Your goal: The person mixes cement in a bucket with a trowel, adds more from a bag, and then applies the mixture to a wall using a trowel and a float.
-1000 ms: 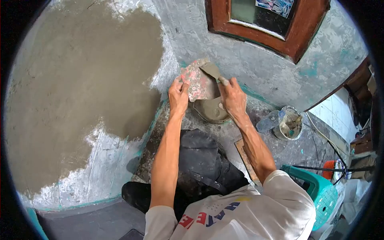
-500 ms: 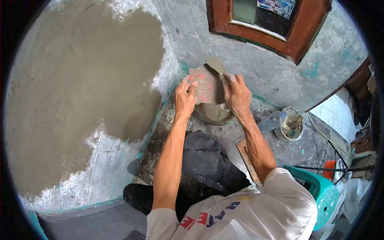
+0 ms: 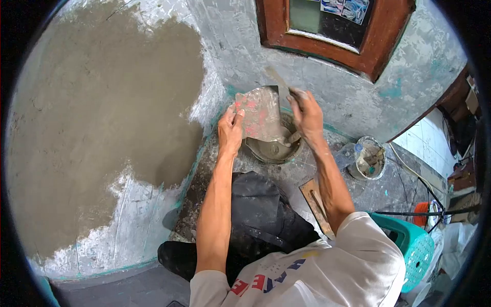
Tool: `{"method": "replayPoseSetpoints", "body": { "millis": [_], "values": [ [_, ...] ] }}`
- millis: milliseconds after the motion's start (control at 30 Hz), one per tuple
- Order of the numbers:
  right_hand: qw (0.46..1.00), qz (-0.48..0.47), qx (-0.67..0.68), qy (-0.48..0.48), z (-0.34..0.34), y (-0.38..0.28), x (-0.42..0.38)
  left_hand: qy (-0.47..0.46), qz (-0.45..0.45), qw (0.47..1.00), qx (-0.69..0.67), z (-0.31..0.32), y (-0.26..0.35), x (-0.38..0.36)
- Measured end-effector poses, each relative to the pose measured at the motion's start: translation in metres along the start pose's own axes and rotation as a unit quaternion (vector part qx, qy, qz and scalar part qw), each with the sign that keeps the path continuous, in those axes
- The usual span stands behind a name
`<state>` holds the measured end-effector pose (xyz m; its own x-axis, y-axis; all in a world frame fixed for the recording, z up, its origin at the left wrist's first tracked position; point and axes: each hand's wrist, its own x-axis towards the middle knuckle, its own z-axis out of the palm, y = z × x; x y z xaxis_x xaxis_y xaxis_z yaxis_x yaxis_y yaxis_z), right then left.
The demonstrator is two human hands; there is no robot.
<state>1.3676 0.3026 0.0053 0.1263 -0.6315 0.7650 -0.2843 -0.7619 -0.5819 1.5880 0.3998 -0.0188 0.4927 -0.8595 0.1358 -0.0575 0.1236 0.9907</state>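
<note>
My left hand (image 3: 230, 131) grips the left edge of a flat, mortar-smeared plate (image 3: 260, 113) with red patches, held over a round basin (image 3: 274, 152) of grey mortar. To the right of the plate, my right hand (image 3: 308, 118) is closed on the handle of a scraper (image 3: 276, 78), whose blade points up and left and is blurred. The scraper sits at the plate's upper right edge; whether they touch is unclear. Wet grey plaster (image 3: 112, 102) covers much of the wall at the left.
A wooden float (image 3: 316, 209) lies on the floor by my right forearm. Beyond it are a bucket (image 3: 369, 159) with mortar remains and a clear plastic bottle (image 3: 349, 155). A green stool (image 3: 417, 250) stands at the right. A wood-framed window (image 3: 376, 59) is above.
The plate has shifted slightly left and tilted differently, showing more of the basin. The scraper has turned, its blade now looking narrow. My left hand has moved slightly left.
</note>
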Motion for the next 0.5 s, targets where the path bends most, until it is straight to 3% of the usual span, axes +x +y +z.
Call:
{"method": "replayPoseSetpoints", "body": {
  "millis": [67, 100, 133, 167, 300, 500],
  "values": [
    [0.996, 0.044, 0.074, -0.017, -0.019, 0.005, -0.013, 0.01, -0.046, 0.999, -0.019, -0.006, 0.019, -0.006],
    [0.961, 0.171, 0.183, -0.119, -0.038, 0.001, -0.014, 0.018, -0.088, 0.995, -0.037, -0.008, 0.029, -0.009],
    [0.887, 0.292, 0.285, -0.215, -0.054, 0.0, -0.015, 0.02, -0.092, 0.995, -0.036, -0.008, 0.031, -0.01],
    [0.817, 0.347, 0.39, -0.243, -0.064, 0.003, -0.018, -0.002, -0.095, 0.993, -0.07, -0.007, 0.033, -0.01],
    [0.757, 0.373, 0.414, -0.34, -0.068, 0.018, -0.013, -0.092, -0.137, 0.963, -0.213, -0.004, 0.032, -0.006],
    [0.759, 0.405, 0.374, -0.348, -0.093, 0.063, -0.039, -0.101, -0.095, 0.975, -0.172, -0.009, 0.02, -0.001]
  ]
}}
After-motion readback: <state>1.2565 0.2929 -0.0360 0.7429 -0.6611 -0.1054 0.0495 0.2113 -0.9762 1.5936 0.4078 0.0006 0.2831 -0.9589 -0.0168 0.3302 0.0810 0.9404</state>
